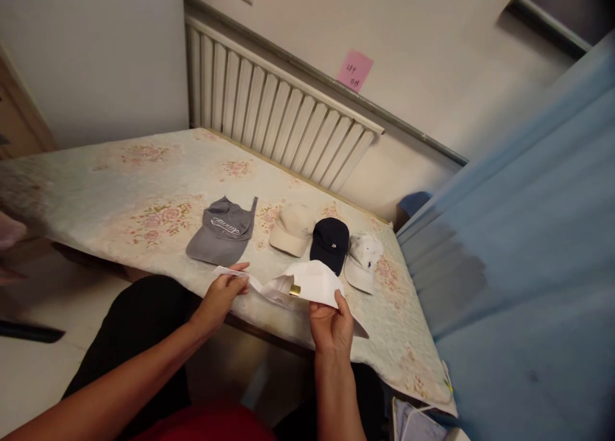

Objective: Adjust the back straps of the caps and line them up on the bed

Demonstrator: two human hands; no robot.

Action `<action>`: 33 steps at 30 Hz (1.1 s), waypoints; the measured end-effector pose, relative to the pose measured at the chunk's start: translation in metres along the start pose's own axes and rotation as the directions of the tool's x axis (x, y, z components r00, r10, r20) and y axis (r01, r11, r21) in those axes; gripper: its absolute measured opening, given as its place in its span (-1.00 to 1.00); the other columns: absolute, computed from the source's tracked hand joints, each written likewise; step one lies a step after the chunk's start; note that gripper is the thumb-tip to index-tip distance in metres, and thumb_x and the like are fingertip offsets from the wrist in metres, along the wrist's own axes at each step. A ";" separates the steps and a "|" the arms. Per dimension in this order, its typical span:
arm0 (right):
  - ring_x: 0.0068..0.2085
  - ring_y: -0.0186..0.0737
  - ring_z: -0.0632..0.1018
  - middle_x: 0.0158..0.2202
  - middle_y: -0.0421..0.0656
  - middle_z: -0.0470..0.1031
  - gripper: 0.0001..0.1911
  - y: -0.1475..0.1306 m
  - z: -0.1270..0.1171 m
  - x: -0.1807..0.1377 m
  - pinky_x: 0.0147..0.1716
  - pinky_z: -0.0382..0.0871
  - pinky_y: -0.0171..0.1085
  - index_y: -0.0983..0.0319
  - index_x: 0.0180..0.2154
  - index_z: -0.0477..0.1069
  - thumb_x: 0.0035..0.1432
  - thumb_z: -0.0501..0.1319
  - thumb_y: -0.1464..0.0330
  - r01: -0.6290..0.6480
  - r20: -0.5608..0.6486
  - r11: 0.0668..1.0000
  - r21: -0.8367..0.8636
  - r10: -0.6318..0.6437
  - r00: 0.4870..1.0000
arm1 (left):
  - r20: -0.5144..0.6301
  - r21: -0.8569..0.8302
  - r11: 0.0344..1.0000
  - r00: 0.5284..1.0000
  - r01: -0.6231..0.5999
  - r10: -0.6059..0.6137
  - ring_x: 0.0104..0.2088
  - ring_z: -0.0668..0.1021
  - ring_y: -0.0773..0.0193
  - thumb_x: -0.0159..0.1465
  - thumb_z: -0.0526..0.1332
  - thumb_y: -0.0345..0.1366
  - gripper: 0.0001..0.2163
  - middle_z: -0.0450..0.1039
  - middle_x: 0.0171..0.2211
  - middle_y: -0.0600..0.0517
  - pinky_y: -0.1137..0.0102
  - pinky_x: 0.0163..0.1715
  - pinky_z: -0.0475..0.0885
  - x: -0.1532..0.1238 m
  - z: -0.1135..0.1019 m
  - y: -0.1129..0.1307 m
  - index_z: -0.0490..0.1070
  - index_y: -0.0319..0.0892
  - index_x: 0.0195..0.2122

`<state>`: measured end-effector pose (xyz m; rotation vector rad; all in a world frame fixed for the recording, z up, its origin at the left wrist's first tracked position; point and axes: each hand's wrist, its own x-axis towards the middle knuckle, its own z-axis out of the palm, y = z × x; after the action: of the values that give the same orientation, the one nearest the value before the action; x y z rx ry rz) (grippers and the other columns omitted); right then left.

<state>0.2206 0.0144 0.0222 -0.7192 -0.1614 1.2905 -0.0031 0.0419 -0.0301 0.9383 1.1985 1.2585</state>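
We gripped a soft white cap (312, 281) with brass buckle: left hand (221, 298) pinching its strap, right hand (333, 325) clasping its crown, just before the navy cap (330, 242) on the floral bench (144, 191).

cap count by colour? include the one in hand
Grey cap: 1
Beige cap: 1
Navy cap: 1
White cap: 2, one on the table, one held by left hand and right hand
Total: 5
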 end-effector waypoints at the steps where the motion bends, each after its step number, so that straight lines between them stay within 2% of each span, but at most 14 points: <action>1: -0.02 -0.23 0.56 -0.11 -0.11 0.60 -0.65 0.000 0.000 0.000 0.03 0.40 -0.16 0.23 -0.02 0.40 0.10 0.22 0.42 0.000 0.005 1.000 0.003 0.000 1.000 | -0.003 0.045 0.999 1.000 -0.026 0.026 -0.36 0.50 0.24 0.14 0.22 -0.06 -0.50 0.43 -0.44 0.06 0.37 -0.27 0.38 0.001 0.000 0.003 0.36 -0.28 0.03; 5: -0.01 -0.23 0.55 -0.11 -0.11 0.60 -0.64 -0.001 0.005 -0.001 0.06 0.38 -0.16 0.24 -0.02 0.40 0.10 0.22 0.44 0.010 0.019 1.000 0.025 -0.010 1.000 | 0.007 0.263 0.945 0.980 -0.194 0.200 -0.43 0.48 0.21 0.18 0.14 -0.06 -0.64 0.39 -0.54 0.07 0.35 -0.32 0.36 0.001 0.002 0.010 0.45 -0.27 -0.20; 8: 0.00 -0.22 0.55 -0.10 -0.12 0.59 -0.60 0.001 0.008 -0.003 0.08 0.36 -0.14 0.22 0.00 0.39 0.07 0.25 0.45 0.015 0.042 1.000 0.001 -0.015 0.999 | 0.112 0.348 0.861 0.928 -0.371 0.355 -0.46 0.45 0.25 0.21 0.12 -0.11 -0.73 0.41 -0.49 0.05 0.38 -0.36 0.34 -0.004 0.009 0.014 0.44 -0.21 -0.28; 10: 0.00 -0.21 0.54 -0.09 -0.13 0.59 -0.57 0.002 0.010 -0.004 0.09 0.35 -0.12 0.21 0.01 0.38 0.05 0.26 0.46 0.019 0.070 1.000 -0.020 -0.017 0.997 | 0.184 0.361 0.826 0.901 -0.433 0.392 -0.48 0.43 0.29 0.24 0.11 -0.17 -0.77 0.40 -0.47 0.06 0.40 -0.40 0.32 -0.007 0.015 0.018 0.44 -0.19 -0.26; 12: 0.00 -0.19 0.55 -0.09 -0.13 0.59 -0.57 0.004 0.012 -0.005 0.09 0.35 -0.09 0.21 0.01 0.38 0.05 0.26 0.46 0.019 0.096 0.999 -0.027 -0.016 0.995 | 0.235 0.351 0.825 0.894 -0.443 0.381 -0.51 0.41 0.32 0.25 0.08 -0.22 -0.79 0.40 -0.48 0.07 0.42 -0.44 0.29 -0.010 0.021 0.022 0.43 -0.18 -0.22; 16: 0.00 -0.16 0.55 -0.08 -0.11 0.58 -0.60 0.005 0.015 -0.006 0.10 0.35 -0.06 0.24 0.00 0.39 0.07 0.24 0.47 0.011 0.101 1.000 -0.010 -0.010 0.995 | 0.303 0.227 0.897 0.903 -0.380 0.305 -0.55 0.37 0.37 0.27 0.06 -0.23 -0.81 0.42 -0.39 0.05 0.45 -0.50 0.28 -0.014 0.035 0.029 0.39 -0.17 -0.19; 20: -0.01 -0.16 0.55 -0.08 -0.11 0.58 -0.59 0.006 0.016 -0.006 0.13 0.32 -0.08 0.26 -0.01 0.39 0.05 0.25 0.49 -0.002 0.103 1.000 0.000 0.002 0.995 | 0.392 0.111 0.967 0.904 -0.230 0.170 -0.54 0.37 0.37 0.25 0.10 -0.19 -0.83 0.34 -0.48 0.11 0.46 -0.51 0.30 -0.019 0.051 0.035 0.36 -0.17 -0.28; 26: -0.02 -0.16 0.55 -0.05 -0.10 0.56 -0.54 0.009 0.016 -0.007 0.09 0.36 -0.10 0.26 0.02 0.36 0.03 0.26 0.48 0.037 0.126 0.999 -0.021 -0.034 0.991 | 0.449 0.086 0.992 0.893 -0.089 0.041 -0.54 0.34 0.38 0.14 0.21 -0.16 -0.79 0.26 -0.54 0.14 0.45 -0.51 0.29 -0.026 0.068 0.042 0.30 -0.18 -0.47; 30: -0.06 -0.17 0.56 -0.05 -0.10 0.55 -0.52 0.011 0.017 -0.011 0.00 0.42 -0.14 0.25 0.03 0.34 0.03 0.27 0.46 0.043 0.177 0.997 -0.060 -0.032 0.984 | 0.431 0.052 0.998 0.901 0.022 -0.042 -0.52 0.34 0.37 0.08 0.23 -0.16 -0.78 0.24 -0.54 0.13 0.45 -0.52 0.30 -0.029 0.075 0.045 0.28 -0.18 -0.51; 33: -0.10 -0.18 0.57 -0.08 -0.10 0.56 -0.55 0.014 0.020 -0.017 -0.08 0.45 -0.18 0.25 0.01 0.35 0.03 0.28 0.44 0.045 0.252 0.991 -0.126 -0.012 0.968 | 0.452 0.022 0.998 0.890 0.062 -0.065 -0.50 0.35 0.37 0.06 0.25 -0.19 -0.80 0.27 -0.53 0.12 0.47 -0.50 0.29 -0.032 0.077 0.049 0.28 -0.19 -0.51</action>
<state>0.1946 0.0084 0.0340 -0.6600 -0.4641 1.3493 0.0654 0.0243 0.0349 1.1148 0.8542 0.9134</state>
